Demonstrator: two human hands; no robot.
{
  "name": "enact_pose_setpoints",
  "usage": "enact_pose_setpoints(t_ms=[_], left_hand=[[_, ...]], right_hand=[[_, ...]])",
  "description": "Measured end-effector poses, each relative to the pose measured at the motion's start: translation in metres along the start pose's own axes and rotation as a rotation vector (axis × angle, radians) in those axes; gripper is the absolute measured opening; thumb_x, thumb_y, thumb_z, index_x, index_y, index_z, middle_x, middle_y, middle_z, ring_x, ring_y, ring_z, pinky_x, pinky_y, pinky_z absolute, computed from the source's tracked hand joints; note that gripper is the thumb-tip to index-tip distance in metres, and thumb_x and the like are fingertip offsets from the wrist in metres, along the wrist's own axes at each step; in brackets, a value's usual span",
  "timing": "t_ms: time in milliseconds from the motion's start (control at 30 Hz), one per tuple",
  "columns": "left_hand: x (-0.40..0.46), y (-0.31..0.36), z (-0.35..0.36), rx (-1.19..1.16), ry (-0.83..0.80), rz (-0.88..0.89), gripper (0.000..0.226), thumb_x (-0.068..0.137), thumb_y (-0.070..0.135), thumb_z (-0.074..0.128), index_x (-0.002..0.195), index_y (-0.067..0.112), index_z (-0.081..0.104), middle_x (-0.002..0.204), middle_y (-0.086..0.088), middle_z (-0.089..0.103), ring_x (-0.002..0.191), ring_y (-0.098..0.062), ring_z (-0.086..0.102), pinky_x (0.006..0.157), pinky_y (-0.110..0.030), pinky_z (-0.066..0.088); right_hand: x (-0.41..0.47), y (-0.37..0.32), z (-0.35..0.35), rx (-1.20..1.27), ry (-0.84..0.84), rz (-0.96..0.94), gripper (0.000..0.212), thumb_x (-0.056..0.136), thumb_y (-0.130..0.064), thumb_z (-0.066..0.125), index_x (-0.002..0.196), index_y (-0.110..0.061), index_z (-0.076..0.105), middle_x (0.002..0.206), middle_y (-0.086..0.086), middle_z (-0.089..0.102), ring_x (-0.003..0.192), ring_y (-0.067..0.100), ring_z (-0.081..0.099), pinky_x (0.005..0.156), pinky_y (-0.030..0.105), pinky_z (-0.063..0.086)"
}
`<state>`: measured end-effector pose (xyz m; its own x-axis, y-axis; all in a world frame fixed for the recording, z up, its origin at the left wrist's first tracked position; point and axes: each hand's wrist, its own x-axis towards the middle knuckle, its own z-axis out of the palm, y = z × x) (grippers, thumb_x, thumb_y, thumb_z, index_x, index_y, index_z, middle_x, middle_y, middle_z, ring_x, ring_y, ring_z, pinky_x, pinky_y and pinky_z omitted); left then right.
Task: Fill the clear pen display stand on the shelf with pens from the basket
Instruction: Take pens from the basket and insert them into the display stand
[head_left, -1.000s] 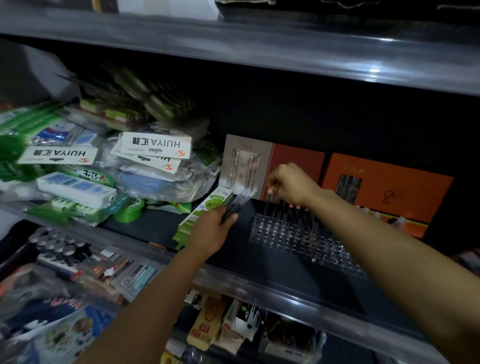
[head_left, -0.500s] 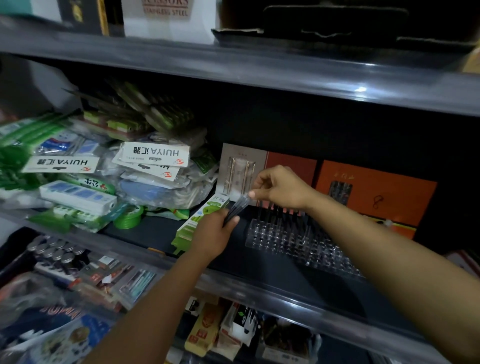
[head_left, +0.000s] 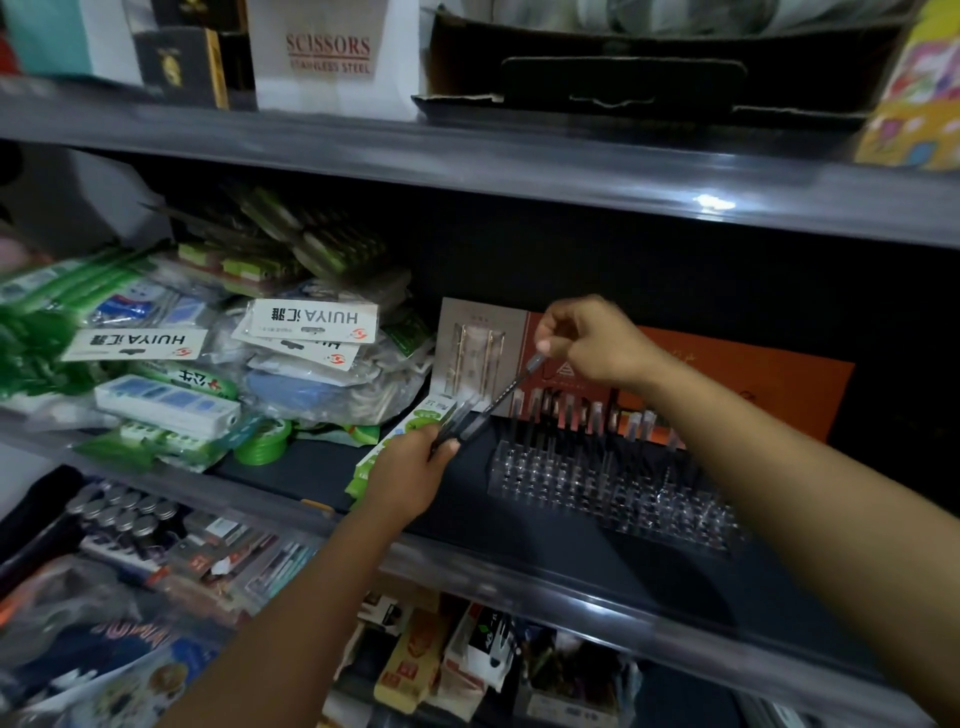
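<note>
Pinching one pen (head_left: 501, 397), right hand (head_left: 592, 340); left hand (head_left: 410, 470) grips a bundle (head_left: 457, 421) — near HUIYA packs (head_left: 311, 322).

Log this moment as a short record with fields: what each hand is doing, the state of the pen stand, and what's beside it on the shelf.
left hand: left hand grips a bundle of pens
right hand: right hand pinches the top end of one pen, drawing it out of the bundle
pen stand: clear stand on the shelf, pens only in its back row, front rows empty
behind stand: orange card
left of stand: green roll of tape, packets
</note>
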<state>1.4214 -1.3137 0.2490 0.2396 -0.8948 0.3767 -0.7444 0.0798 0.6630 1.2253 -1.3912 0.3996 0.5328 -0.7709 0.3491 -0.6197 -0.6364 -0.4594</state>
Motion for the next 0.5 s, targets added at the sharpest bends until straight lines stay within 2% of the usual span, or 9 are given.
enact_pose_setpoints(t_ms=[100,200,300,400,500], left_hand=[[0.000,-0.001,0.001,0.001,-0.012,-0.024,0.026,0.094,0.029,0.054,0.076,0.010,0.050,0.065,-0.005,0.053,0.074,-0.033,0.058,0.064,-0.035,0.041],[0.000,0.002,0.005,0.005,-0.021,-0.009,0.033,0.094,0.029,0.054,0.064,0.020,0.041,0.057,0.003,0.043,0.067,-0.029,0.053,0.060,-0.033,0.036],[0.002,0.007,0.009,-0.007,-0.032,0.004,0.035,0.094,0.030,0.053,0.063,0.026,0.038,0.058,0.005,0.044,0.067,-0.025,0.052,0.060,-0.030,0.033],[0.004,0.008,0.011,-0.035,-0.037,0.013,0.028,0.094,0.030,0.053,0.070,0.016,0.050,0.066,-0.005,0.056,0.071,-0.028,0.056,0.061,-0.033,0.039],[0.006,0.007,0.011,-0.043,-0.029,0.028,0.027,0.094,0.030,0.053,0.084,0.005,0.058,0.079,-0.017,0.065,0.077,-0.030,0.060,0.069,-0.038,0.046]], right_hand=[[-0.003,0.003,-0.004,-0.105,0.005,-0.025,0.006,0.091,-0.010,0.063,0.088,-0.006,0.066,0.087,0.005,0.067,0.083,0.015,0.061,0.072,0.026,0.044],[-0.005,0.008,0.002,-0.141,-0.006,-0.024,0.005,0.088,0.000,0.061,0.086,-0.003,0.064,0.087,0.012,0.069,0.086,0.024,0.065,0.074,0.032,0.049],[-0.002,0.014,0.011,-0.185,-0.002,-0.039,0.010,0.085,0.007,0.059,0.083,-0.001,0.064,0.084,0.014,0.067,0.083,0.027,0.066,0.074,0.037,0.053],[0.001,0.018,0.019,-0.234,-0.012,-0.070,0.017,0.082,0.011,0.056,0.081,-0.005,0.062,0.081,0.009,0.066,0.078,0.023,0.066,0.070,0.042,0.057],[0.003,0.018,0.025,-0.275,-0.022,-0.108,0.029,0.080,0.015,0.053,0.075,-0.013,0.056,0.078,0.006,0.064,0.074,0.023,0.064,0.063,0.040,0.054]])
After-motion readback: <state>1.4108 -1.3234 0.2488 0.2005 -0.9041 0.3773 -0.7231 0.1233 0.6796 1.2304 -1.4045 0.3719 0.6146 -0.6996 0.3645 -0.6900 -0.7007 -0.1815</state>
